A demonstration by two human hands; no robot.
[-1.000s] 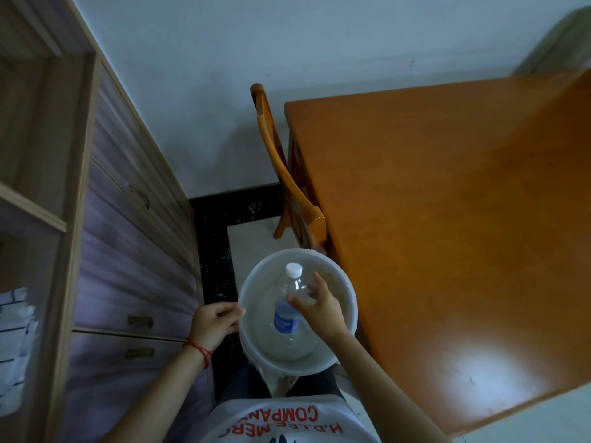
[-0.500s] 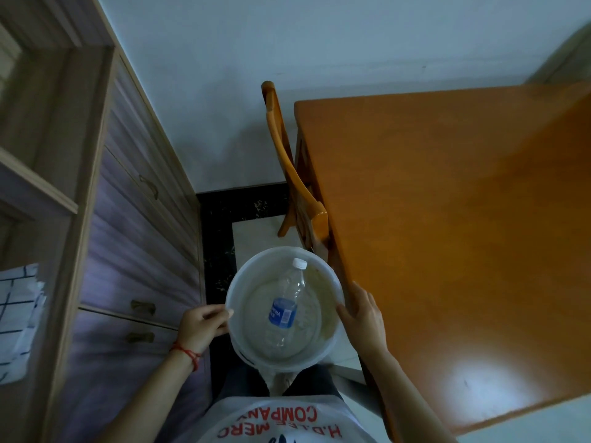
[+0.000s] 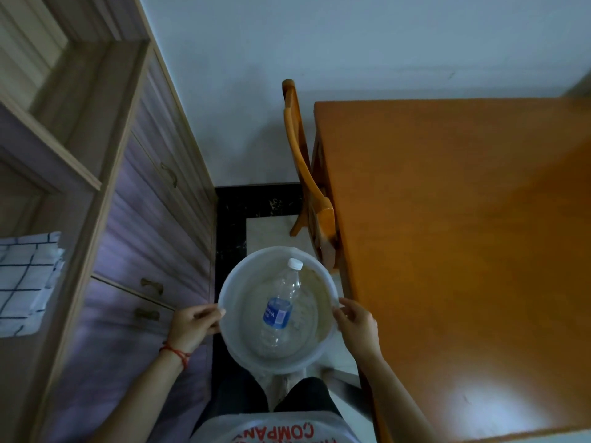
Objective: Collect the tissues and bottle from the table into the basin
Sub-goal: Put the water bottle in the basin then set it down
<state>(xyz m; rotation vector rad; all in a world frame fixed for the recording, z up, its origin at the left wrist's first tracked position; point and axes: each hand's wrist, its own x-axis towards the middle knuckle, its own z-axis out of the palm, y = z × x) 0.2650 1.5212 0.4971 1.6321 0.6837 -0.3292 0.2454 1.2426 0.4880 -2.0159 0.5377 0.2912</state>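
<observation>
Bottle [image 3: 281, 306] lies in basin [image 3: 243, 353], off the counter's [image 3: 447, 251] left edge. Left hand [image 3: 192, 324] and right hand [image 3: 356, 326] fingers clamped on opposite rims. Keep basin level; no tissues visible.

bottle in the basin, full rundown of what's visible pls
The bottle is clear plastic, looks empty, with a white cap on and a blue label round its middle. It lies on its side inside the white basin, cap pointing away from the person and up against the far wall. No hand touches it: the left hand and right hand grip the basin's rim on opposite sides.
</observation>
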